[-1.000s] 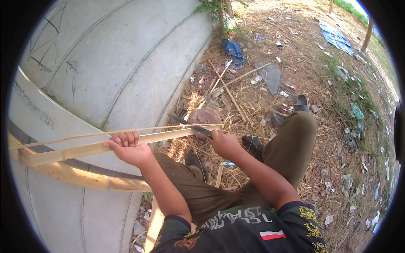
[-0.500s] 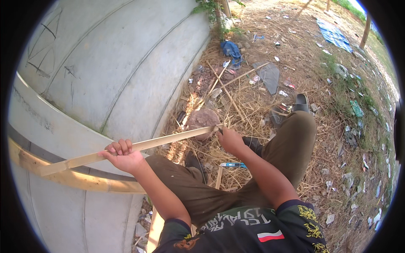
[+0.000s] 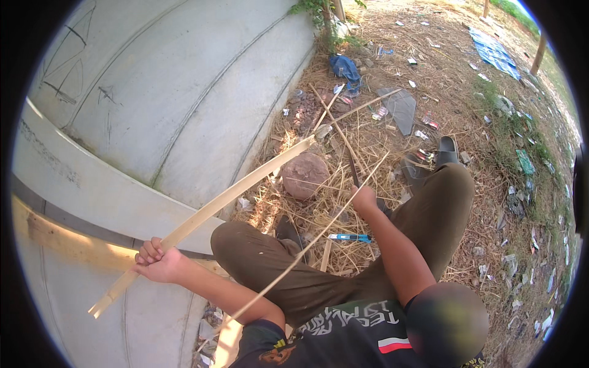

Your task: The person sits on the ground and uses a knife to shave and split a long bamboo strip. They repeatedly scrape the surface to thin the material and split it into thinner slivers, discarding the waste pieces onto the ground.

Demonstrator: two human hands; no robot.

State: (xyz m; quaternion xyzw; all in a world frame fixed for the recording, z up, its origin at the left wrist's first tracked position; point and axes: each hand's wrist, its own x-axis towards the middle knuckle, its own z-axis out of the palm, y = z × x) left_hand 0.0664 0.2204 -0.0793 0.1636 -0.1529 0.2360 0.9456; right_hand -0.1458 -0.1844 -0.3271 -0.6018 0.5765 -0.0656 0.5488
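My left hand is closed round a long pale bamboo slat. The slat slopes up to the right, its far end above a round reddish-brown stone; its near end sticks out below my fist. In my right hand is a knife, its dark blade pointing away from me. A thin bamboo strip runs diagonally past my right hand and over my left forearm; whether the fingers touch it I cannot tell. On the straw between my legs lies a blue utility knife.
A grey concrete wall rises on the left, with a thick bamboo pole along it. Loose bamboo sticks cross on the straw ahead, near a grey flat piece and blue plastic. Litter is scattered to the right.
My left hand has moved down and left, tilting the slat more steeply. The knife in my right hand has come away from the slat's end. A thin strip now lies across the view.
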